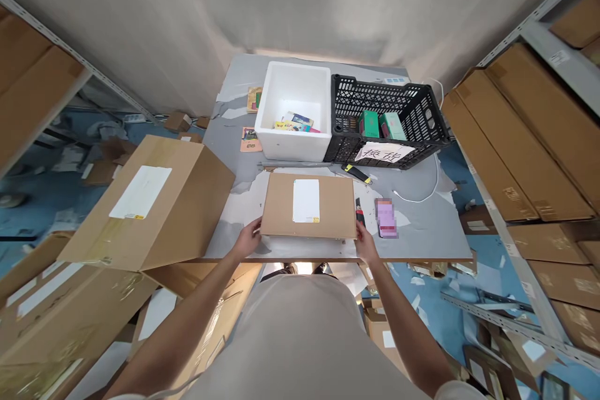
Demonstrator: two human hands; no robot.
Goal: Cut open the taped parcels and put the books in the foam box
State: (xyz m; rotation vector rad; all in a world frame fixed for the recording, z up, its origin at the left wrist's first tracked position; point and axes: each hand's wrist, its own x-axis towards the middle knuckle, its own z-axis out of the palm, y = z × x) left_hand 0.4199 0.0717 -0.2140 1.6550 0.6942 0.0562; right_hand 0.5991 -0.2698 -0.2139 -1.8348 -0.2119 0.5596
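A closed cardboard box (281, 203) with a white label (306, 200) on top lies near the front edge of the table, before my body. My left hand (247, 239) grips its near left corner, fingertips against the side. At the near right corner, my right hand (365, 244) holds the box in the same way. Parts of the fingers are hidden by the box. Just beyond my right hand lies a red and black utility knife (359, 211), and a phone (387, 219) with a pinkish screen rests farther right.
A white foam box (295, 145) holding booklets stands behind, beside a black plastic crate (340, 149) with green boxes. A yellow and black cutter (357, 173) and white cable (424, 200) lie on the table. A large carton (187, 200) stands left; loaded shelves (510, 250) flank the right.
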